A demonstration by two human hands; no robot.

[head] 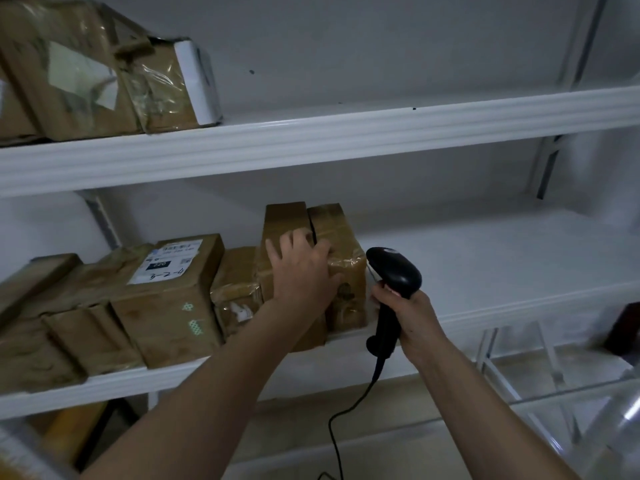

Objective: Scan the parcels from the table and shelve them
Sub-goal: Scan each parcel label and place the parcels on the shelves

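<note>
A brown taped cardboard parcel (pixel 343 237) stands on the middle white shelf (pixel 485 271), at the right end of a row of parcels. My left hand (pixel 303 268) lies over its front top edge, fingers spread and wrapped on the cardboard. Just right of the parcel, my right hand (pixel 405 313) grips the handle of a black corded barcode scanner (pixel 394 268), whose head is level with the parcel's side. To the left stands a parcel with a white label (pixel 169 261).
Several brown parcels (pixel 86 323) fill the left part of the middle shelf. More parcels (pixel 104 74) sit on the upper shelf (pixel 346 133) at the left. The scanner's cable (pixel 337 441) hangs down in front of the lower shelf. A metal frame (pixel 554 375) stands at the lower right.
</note>
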